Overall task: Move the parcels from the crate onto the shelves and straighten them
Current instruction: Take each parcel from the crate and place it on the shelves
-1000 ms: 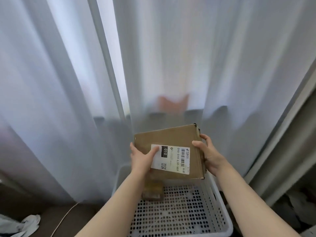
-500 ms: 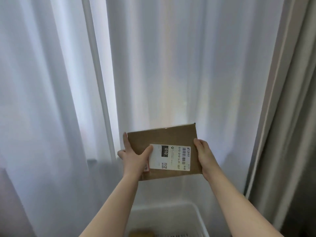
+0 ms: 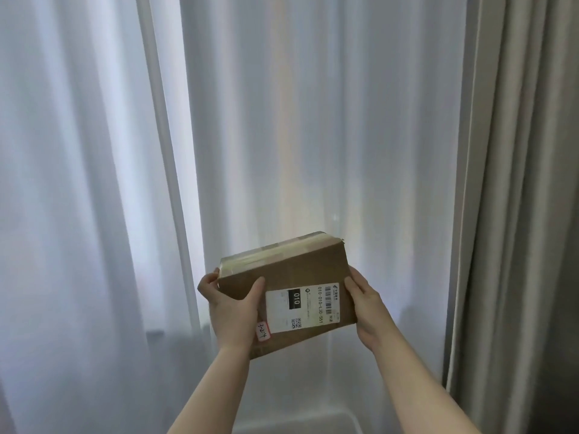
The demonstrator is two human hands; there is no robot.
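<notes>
I hold a brown cardboard parcel (image 3: 300,277) with a white shipping label and a taped top in front of me, tilted so its right end is higher. My left hand (image 3: 232,308) grips its left end, thumb across the front face. My right hand (image 3: 365,302) grips the right end. Only the far rim of the white crate (image 3: 332,418) shows at the bottom edge, below my arms. No shelf is in view.
White sheer curtains (image 3: 282,120) hang close behind the parcel and fill most of the view. A heavier grey curtain (image 3: 517,183) hangs at the right.
The parcel has risen out of the crate, held in both hands, and now tilts so its taped top shows. The view has lifted, so the crate has dropped almost out of sight.
</notes>
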